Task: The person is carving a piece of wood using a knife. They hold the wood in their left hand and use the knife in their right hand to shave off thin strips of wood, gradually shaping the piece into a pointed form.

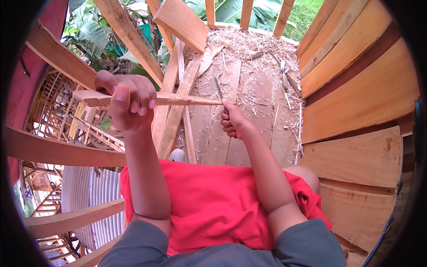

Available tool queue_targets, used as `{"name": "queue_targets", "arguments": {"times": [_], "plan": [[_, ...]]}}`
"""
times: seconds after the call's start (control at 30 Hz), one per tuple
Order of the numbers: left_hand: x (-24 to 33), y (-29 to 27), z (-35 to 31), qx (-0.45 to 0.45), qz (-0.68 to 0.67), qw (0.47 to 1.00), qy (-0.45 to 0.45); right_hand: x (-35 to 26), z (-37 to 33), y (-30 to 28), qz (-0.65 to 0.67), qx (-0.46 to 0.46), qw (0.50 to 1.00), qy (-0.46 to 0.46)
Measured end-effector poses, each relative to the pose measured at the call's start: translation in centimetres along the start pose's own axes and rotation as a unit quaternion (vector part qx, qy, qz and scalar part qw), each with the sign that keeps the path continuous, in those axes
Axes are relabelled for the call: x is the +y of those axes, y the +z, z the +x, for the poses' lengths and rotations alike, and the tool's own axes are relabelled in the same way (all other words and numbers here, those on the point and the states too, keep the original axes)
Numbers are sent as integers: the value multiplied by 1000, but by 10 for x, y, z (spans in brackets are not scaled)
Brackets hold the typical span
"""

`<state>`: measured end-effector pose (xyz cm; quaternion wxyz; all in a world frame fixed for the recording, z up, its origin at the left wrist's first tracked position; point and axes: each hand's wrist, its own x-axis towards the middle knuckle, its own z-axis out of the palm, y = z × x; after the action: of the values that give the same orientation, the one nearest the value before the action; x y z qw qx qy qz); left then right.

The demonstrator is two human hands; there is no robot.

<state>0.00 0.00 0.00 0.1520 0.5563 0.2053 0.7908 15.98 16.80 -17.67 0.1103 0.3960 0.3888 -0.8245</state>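
Note:
My left hand point(129, 100) is closed in a fist around a long wooden strip point(187, 100), up near its thick left end. The strip narrows to the right, and its thin end reaches my right hand point(234, 121). That hand is wrapped round the handle of a knife point(217, 86), whose narrow blade points up and away from me. The blade stands close to the strip's thin end; whether they touch I cannot tell. A red cloth point(213, 200) lies across my lap beneath both forearms.
Wood shavings point(262, 62) litter the plank floor point(249, 115) ahead. A board wall point(356, 111) rises at the right. Loose wooden beams point(178, 120) lean to the left, beside an open slatted railing point(66, 149). Another metal tool point(283, 69) lies among the far shavings.

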Motion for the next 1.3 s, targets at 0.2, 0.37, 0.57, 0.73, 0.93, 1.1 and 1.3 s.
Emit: {"name": "queue_targets", "arguments": {"times": [0.2,0.37,0.57,0.73,0.93,1.1,1.3], "plan": [[1,0,4,60,41,997,7,6,14,11,27,89,995,22],[2,3,8,67,58,996,15,0,10,14,50,56,997,18],[2,2,5,89,43,995,14,0,13,12,72,38,997,10],[9,7,9,142,26,989,27,-4,-10,4,114,29,992,-56],[28,-5,11,279,39,958,56,-43,-79,-2,56,125,960,-246],[31,9,15,334,189,921,68,-30,-56,-76,-229,335,852,-330],[40,8,15,359,235,901,67,27,-50,-93,-552,256,724,-325]]}}
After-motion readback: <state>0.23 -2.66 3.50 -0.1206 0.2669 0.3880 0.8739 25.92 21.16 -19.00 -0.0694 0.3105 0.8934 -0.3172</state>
